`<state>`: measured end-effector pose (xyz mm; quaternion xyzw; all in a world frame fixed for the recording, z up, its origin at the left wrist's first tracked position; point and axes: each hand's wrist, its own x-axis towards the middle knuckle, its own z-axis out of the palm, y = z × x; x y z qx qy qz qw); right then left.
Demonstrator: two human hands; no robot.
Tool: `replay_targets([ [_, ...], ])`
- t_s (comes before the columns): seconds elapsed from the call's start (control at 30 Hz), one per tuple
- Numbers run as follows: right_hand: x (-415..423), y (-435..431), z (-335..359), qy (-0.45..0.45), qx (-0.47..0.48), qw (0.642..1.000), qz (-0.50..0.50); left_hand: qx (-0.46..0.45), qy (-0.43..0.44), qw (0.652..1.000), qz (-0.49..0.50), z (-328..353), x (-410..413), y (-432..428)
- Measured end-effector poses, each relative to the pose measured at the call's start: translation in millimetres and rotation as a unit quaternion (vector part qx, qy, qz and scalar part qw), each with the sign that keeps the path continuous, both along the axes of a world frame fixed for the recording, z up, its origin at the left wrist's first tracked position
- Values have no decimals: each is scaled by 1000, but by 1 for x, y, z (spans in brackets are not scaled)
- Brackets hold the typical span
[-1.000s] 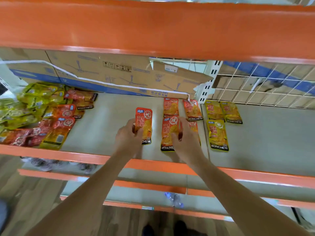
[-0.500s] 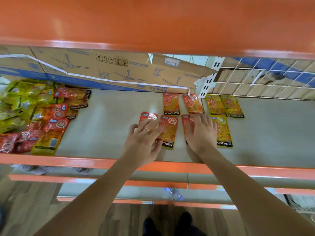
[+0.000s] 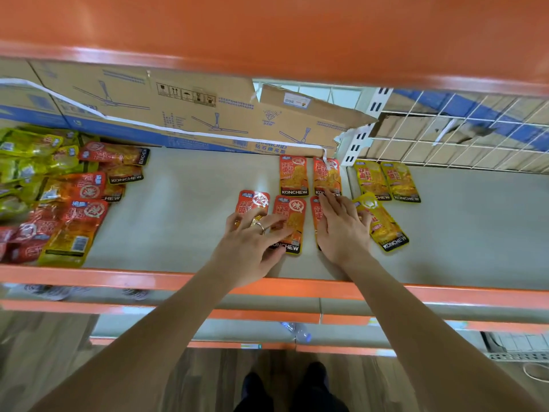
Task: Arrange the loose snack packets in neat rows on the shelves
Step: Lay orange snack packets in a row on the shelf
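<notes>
Currently, both hands are laid flat, fingers straight and spread, on the grey shelf board (image 3: pixel 178 221). The left hand (image 3: pixel 252 242) is pressed on two orange foil snack packets (image 3: pixel 297 217) lying side by side in the front row; nothing is gripped. The right hand (image 3: pixel 341 230) is rested on a third orange packet (image 3: pixel 314 208), mostly hidden beneath it. Just beside it, a yellow foil packet (image 3: pixel 386 227) is seen tilted. Behind, a rear orange pair (image 3: pixel 293 175) and a rear yellow pair (image 3: pixel 401 181) are lined up. A loose heap of packets (image 3: pixel 68 203) is noted far left, with brown cardboard boxes (image 3: pixel 178 108) along the back.
</notes>
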<state>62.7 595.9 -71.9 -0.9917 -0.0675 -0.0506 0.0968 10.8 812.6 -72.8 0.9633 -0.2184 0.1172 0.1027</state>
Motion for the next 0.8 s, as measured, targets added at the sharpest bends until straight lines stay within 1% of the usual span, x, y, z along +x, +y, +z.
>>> replay_targets([
  [0.1, 1, -2, -3, -7, -1, 1000, 13, 5, 8, 1000, -3, 0, 0, 0],
  [0.17, 2, -1, -5, -38, 0, 999, 20, 10, 10, 1000, -10, 1, 1, -1],
  [0.23, 1, 0, -6, -85, 29, 996, 7, 14, 17, 1000, -16, 2, 2, -1],
  [0.3, -2, 0, -5, -113, 63, 992, -13, 18, 26, 999, -19, 1, 2, 0],
  [0.4, -5, 2, -2, -112, 78, 991, -12, 21, 39, 999, -17, 0, 4, 0],
  [0.63, -6, 4, -3, -99, 82, 992, -13, 18, 34, 999, -19, -2, 5, 0],
  [0.8, -9, 9, -3, -104, 69, 992, -21, 15, 36, 999, -18, -4, 6, 1],
])
